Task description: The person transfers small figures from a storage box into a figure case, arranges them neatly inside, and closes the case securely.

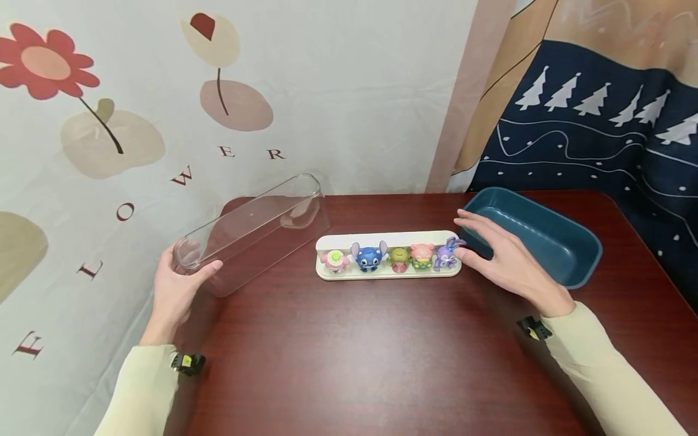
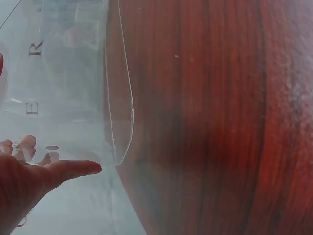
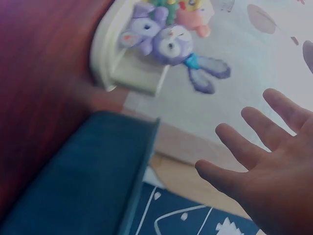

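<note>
My left hand (image 1: 177, 287) grips the near end of a long clear plastic cover (image 1: 262, 233), thumb on one side; the cover is tilted at the table's left. A cream display base (image 1: 387, 275) stands mid-table with a row of small figurines: a pink one (image 1: 335, 261), a blue big-eared one (image 1: 368, 257), a green one (image 1: 400, 259), a pink-and-green one (image 1: 422, 255) and a purple rabbit (image 1: 446, 257). Fingers spread, my right hand (image 1: 504, 257) is beside the rabbit, holding nothing. In the right wrist view the rabbit (image 3: 171, 45) appears apart from the fingers.
A dark teal tray (image 1: 545, 236) lies on the right of the brown wooden table (image 1: 371, 351), partly behind my right hand. A flower-printed cloth (image 1: 349, 91) hangs behind the table and along its left; a navy tree-patterned cloth (image 1: 589, 139) hangs at the right.
</note>
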{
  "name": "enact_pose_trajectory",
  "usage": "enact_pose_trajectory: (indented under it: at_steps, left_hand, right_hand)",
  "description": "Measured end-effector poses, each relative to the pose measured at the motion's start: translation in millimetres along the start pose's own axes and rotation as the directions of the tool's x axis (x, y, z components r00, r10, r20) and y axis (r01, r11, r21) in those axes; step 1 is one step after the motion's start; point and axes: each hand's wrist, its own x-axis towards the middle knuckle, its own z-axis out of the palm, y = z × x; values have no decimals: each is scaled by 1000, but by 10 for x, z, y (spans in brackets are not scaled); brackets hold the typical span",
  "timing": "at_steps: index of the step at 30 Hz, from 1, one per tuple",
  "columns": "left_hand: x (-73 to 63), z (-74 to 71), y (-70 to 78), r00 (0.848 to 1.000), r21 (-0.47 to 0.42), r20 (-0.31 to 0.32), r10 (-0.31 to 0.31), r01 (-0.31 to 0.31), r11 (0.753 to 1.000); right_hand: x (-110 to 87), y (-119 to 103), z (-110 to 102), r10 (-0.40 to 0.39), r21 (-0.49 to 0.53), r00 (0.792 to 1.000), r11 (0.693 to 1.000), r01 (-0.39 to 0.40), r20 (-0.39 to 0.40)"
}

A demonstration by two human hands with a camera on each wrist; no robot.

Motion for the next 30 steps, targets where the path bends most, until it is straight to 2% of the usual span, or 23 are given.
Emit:
enact_pose_trajectory:
  at_steps: [2, 5, 9, 16, 20, 23, 28, 30]
  left_hand:
    - [-14, 2, 32, 1000, -32, 0, 10, -10, 999]
    - [-37, 9, 86, 999, -145, -27, 20, -23, 989]
    - [-42, -4, 136, 998, -213, -42, 48, -55, 976]
    - [-46, -24, 209, 995, -311, 6, 99, -92, 946]
    - [-75, -11, 281, 988, -400, 55, 146, -112, 910]
    - [-102, 4, 326, 977, -459, 86, 196, -135, 878]
    - [-116, 70, 405, 943, -547, 132, 306, -188, 816]
    - [-109, 108, 444, 927, -597, 149, 343, -192, 779]
  right_hand:
    - [59, -58, 10, -19, 9, 1000, 1000, 20, -6]
    - [161, -189, 37, -54, 29, 998, 998, 54, -18]
    - [287, -379, 83, -94, 66, 995, 993, 96, -37]
    - [503, -667, 188, -171, 114, 984, 978, 175, -44]
    - [619, -784, 242, -168, 122, 985, 978, 172, -44]
    - [690, -852, 275, -155, 127, 987, 979, 158, -33]
    - [773, -939, 302, -163, 148, 986, 975, 166, -36]
    - [796, -968, 302, -166, 160, 985, 972, 173, -53]
